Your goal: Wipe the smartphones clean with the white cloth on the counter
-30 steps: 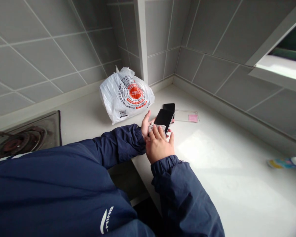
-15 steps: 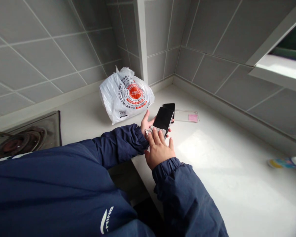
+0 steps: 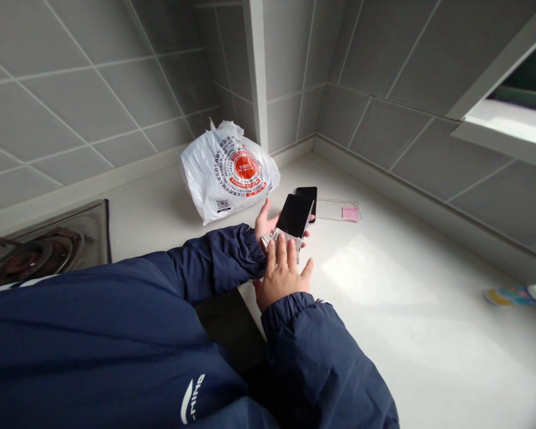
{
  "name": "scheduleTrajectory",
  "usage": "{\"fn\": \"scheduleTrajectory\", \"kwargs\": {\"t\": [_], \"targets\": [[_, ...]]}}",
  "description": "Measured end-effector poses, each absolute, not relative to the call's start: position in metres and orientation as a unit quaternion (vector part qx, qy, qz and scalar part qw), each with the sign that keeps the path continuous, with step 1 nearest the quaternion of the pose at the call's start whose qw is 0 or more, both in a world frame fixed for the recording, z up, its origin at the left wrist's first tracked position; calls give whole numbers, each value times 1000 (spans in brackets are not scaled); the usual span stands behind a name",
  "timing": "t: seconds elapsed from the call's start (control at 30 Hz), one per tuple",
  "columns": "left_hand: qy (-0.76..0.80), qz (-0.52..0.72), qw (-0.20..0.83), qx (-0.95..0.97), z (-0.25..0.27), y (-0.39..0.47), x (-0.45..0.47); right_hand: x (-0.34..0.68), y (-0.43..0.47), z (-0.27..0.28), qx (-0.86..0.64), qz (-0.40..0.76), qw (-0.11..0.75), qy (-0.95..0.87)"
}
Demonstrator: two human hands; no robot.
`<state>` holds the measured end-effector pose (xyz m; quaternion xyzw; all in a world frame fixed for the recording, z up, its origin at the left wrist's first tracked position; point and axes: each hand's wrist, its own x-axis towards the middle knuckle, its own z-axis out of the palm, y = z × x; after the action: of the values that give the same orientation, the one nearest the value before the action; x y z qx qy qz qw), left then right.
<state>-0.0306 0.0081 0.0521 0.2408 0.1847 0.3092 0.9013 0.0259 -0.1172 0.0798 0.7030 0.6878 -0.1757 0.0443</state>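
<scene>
My left hand (image 3: 263,221) holds a smartphone (image 3: 296,214) from beneath, its thumb along the left side and fingertips curling past the right edge. The phone's dark screen faces up. Across its lower end lies a whitish wipe or cloth (image 3: 270,240). My right hand (image 3: 283,277) rests on the cloth with outstretched fingers, pressing it flat against the screen. Just behind the held phone, a second black phone (image 3: 311,195) lies on the counter, partly hidden. Beside that one sits a clear phone case (image 3: 330,201) with a pink piece (image 3: 350,214) in it.
A white plastic bag (image 3: 205,173) with red and black print stands on the white counter (image 3: 375,333) against the tiled wall. At the left is a gas burner (image 3: 31,259). A colourful bottle or tube (image 3: 511,295) lies near the right edge.
My right hand has slid slightly down and left with the cloth, towards the phone's lower end. The left hand and phone have barely shifted.
</scene>
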Motion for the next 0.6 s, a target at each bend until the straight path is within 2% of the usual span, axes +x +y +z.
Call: {"fn": "scheduleTrajectory", "kwargs": {"t": [0.6], "targets": [[206, 291, 906, 230, 49, 1, -24, 48, -92, 64, 702, -72, -63, 706]]}}
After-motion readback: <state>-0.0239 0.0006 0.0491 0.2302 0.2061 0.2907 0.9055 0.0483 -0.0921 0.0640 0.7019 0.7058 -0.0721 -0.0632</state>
